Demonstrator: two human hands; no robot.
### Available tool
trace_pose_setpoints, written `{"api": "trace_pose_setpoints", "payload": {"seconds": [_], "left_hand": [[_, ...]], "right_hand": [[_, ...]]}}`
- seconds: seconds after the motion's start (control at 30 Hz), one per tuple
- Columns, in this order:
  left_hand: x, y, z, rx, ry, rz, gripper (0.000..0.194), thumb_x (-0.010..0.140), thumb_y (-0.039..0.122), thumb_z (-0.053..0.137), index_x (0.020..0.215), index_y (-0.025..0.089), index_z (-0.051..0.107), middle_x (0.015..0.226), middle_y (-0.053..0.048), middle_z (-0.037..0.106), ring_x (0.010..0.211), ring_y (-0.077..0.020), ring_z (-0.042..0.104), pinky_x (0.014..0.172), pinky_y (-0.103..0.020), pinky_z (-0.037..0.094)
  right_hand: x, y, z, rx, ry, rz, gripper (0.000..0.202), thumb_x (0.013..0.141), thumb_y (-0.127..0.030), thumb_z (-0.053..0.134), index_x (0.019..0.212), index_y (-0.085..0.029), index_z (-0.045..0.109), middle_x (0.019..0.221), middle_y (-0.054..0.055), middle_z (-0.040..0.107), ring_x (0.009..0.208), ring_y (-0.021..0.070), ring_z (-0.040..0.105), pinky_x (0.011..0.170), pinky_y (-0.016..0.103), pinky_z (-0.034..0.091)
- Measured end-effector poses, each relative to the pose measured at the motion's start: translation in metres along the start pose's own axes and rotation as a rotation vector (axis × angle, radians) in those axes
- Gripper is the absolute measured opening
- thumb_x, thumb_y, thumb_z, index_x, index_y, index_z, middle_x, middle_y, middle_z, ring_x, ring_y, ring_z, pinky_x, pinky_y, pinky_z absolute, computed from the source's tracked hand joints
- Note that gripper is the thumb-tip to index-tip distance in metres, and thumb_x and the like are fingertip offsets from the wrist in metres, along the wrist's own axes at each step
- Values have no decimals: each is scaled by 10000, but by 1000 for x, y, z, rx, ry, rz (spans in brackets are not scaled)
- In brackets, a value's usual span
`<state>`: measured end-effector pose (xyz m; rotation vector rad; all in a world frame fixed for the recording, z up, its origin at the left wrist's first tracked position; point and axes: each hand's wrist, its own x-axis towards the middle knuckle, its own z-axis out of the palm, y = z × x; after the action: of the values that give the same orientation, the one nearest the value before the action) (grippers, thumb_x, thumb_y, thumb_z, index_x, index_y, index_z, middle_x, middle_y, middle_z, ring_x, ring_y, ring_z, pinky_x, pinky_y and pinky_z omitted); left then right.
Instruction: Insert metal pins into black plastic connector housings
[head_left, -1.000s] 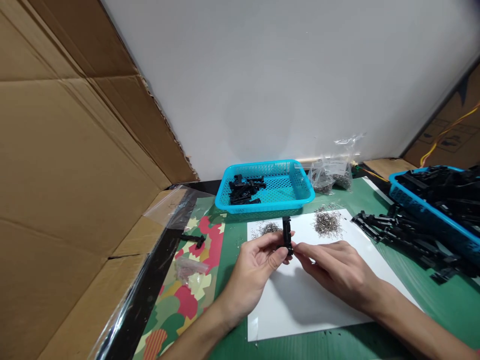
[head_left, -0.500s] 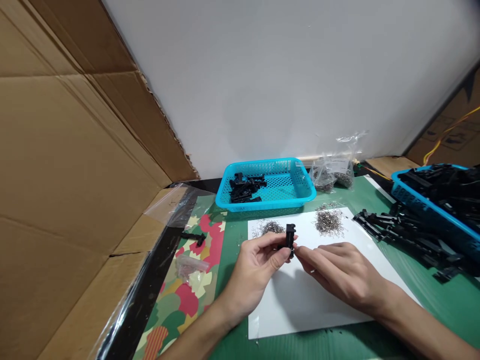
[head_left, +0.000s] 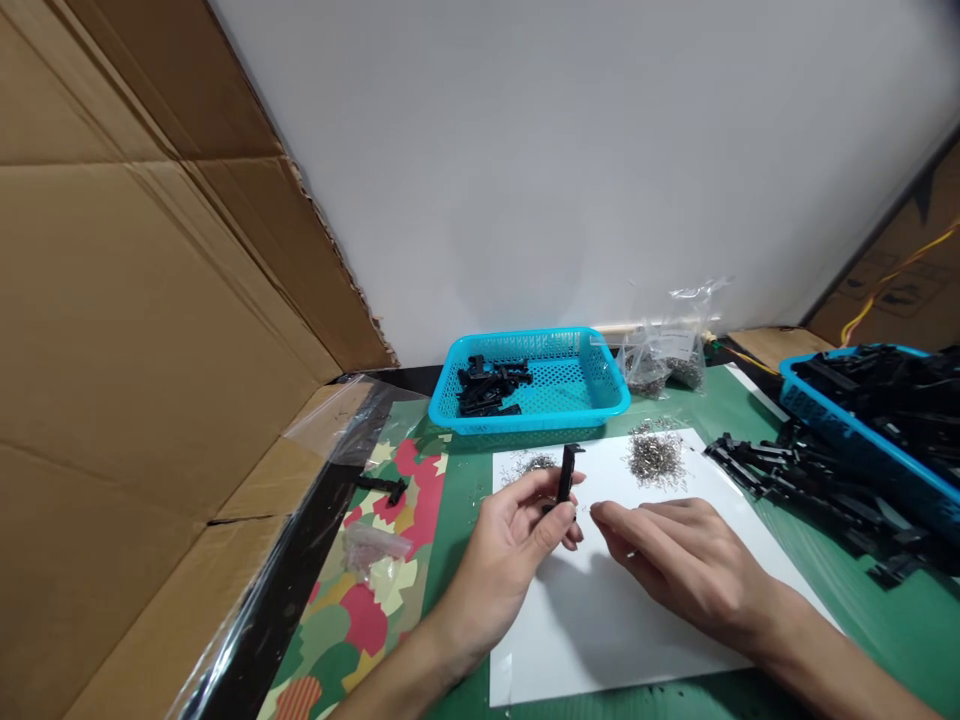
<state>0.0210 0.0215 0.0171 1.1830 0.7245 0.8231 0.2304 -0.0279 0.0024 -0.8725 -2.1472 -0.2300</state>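
Observation:
My left hand (head_left: 517, 540) pinches a narrow black plastic part (head_left: 567, 475) upright between thumb and fingers, above the white sheet (head_left: 600, 640). Just to its right, apart from the part, is my right hand (head_left: 682, 560). Its thumb and index finger are pressed together, and what they hold, if anything, is too small to name. A tiny shiny bit shows under its curled fingers. Behind the hands lie two piles of small metal pieces: one pile (head_left: 538, 463) partly hidden by my left hand, the other pile (head_left: 656, 458) farther right.
A blue basket (head_left: 525, 424) with several black parts stands at the back. Another blue basket (head_left: 862, 430), heaped with black parts, is at right, beside loose black parts (head_left: 817, 490). Clear bags (head_left: 667, 365) of metal pieces lean near the wall. One black part (head_left: 386, 487) lies at left.
My right hand has drawn slightly away from the black part, opening a gap. My left hand has turned the part, so a narrower side shows. The view has shifted a little.

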Motion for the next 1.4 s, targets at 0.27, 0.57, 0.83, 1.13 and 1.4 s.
{"api": "trace_pose_setpoints", "payload": {"seconds": [0.27, 0.57, 0.83, 1.13, 1.4], "left_hand": [[-1, -5, 0, -31, -60, 30, 384, 935, 417, 794, 1220, 190, 670, 978, -49, 682, 754, -145, 634, 726, -281, 520], [-1, -12, -2, -125, -112, 23, 398, 943, 389, 795, 1248, 192, 632, 964, -29, 641, 766, -132, 638, 712, -259, 514], [3, -7, -6, -122, -108, 7, 436, 910, 385, 837, 1226, 163, 633, 929, -48, 706, 725, -140, 684, 707, -270, 556], [1, -1, -3, -131, -11, -11, 513, 877, 382, 870, 1255, 72, 714, 982, -139, 794, 738, -174, 733, 735, -305, 598], [-4, 5, 1, -80, -33, 21, 393, 987, 394, 750, 1293, 147, 752, 1136, -119, 781, 886, -163, 719, 877, -292, 586]], "right_hand": [[0, -3, 12, 84, -37, 21, 250, 1074, -72, 405, 1030, -133, 643, 642, -5, 632, 461, 134, 543, 435, 310, 384], [2, -8, 23, 312, 105, 212, 181, 1022, -72, 544, 1054, -196, 672, 652, -60, 714, 404, 72, 549, 471, 209, 438], [9, -10, 21, 201, 257, 293, 100, 1013, -183, 650, 963, -191, 737, 452, -112, 491, 339, 59, 367, 404, 189, 345], [6, -11, 13, 168, 240, 238, 105, 994, -102, 662, 1020, -173, 736, 545, -80, 653, 367, 58, 481, 467, 185, 455], [9, -14, 5, 99, 234, 219, 168, 963, -38, 670, 1049, -175, 715, 590, -64, 703, 391, 61, 535, 527, 188, 515]]}}
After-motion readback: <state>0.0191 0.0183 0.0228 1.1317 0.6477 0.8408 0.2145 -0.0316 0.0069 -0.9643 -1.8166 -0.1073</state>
